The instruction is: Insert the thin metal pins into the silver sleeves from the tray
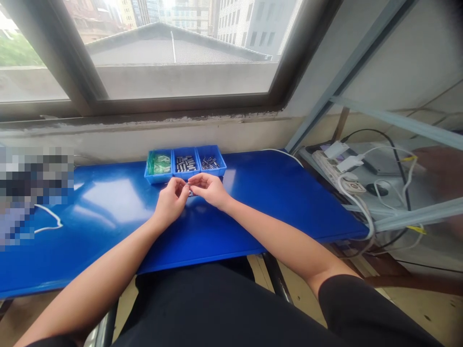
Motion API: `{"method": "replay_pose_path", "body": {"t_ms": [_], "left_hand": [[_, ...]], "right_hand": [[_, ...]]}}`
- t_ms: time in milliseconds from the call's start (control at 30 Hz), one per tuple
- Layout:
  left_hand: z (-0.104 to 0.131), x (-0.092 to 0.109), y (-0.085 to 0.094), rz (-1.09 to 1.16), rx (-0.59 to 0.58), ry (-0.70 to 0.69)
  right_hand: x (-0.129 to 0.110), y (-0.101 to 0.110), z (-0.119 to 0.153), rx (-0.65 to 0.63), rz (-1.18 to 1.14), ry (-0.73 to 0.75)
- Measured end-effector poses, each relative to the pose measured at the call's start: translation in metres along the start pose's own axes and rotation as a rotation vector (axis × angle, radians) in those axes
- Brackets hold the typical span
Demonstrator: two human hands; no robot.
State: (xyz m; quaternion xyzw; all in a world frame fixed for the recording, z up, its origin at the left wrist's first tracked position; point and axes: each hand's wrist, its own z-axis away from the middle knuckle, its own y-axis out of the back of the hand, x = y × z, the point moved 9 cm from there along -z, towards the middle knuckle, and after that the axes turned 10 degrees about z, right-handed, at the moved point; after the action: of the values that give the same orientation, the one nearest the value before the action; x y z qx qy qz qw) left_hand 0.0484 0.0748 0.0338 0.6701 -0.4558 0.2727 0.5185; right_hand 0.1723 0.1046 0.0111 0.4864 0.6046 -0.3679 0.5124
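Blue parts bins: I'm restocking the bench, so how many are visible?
3, in a row, far side of the blue table: left bin, middle bin, right bin. The pixelated patch may hide more.

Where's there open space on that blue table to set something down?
The tabletop looks bare in two places: rightward, between the right hand and the grey metal frame; leftward, between the left hand and the white cable there. Crowded: the middle, where the hands meet just before three blue bins. The far left is pixelated.
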Motion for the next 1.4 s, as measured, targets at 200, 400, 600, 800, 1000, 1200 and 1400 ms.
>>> {"method": "replay_pose_path", "body": {"t_ms": [200,400,600,800,1000,1200,1400], "left_hand": [[0.0002,0.0017,-0.0013,-0.023,-0.026,-0.005],[0.0004,0.0018,-0.0027,-0.002,-0.033,0.001],[0.0005,0.0025,-0.0029,0.012,-0.03,0.001],[0.0013,0.0048,-0.0024,0.017,-0.027,0.003],[0.001,0.0054,-0.0022,-0.003,-0.031,-0.003],[0.0012,0.0039,-0.0039,-0.026,-0.057,0.001],[0.0016,0.0046,-0.0038,-0.037,-0.054,-0.008]], "right_hand": [[-0.0011,0.0029,-0.0009,0.02,0.001,-0.004],[-0.0016,0.0034,-0.0006,0.021,0.014,-0.016],[-0.0025,0.0028,0.0002,0.026,0.008,-0.012],[-0.0014,0.0022,-0.0005,0.017,0.02,-0.006],[-0.0014,0.0014,-0.001,0.003,0.027,-0.012],[-0.0035,0.0008,0.0001,-0.01,0.029,-0.02],[-0.0025,-0.0004,0.0005,-0.022,0.021,-0.025]]}}
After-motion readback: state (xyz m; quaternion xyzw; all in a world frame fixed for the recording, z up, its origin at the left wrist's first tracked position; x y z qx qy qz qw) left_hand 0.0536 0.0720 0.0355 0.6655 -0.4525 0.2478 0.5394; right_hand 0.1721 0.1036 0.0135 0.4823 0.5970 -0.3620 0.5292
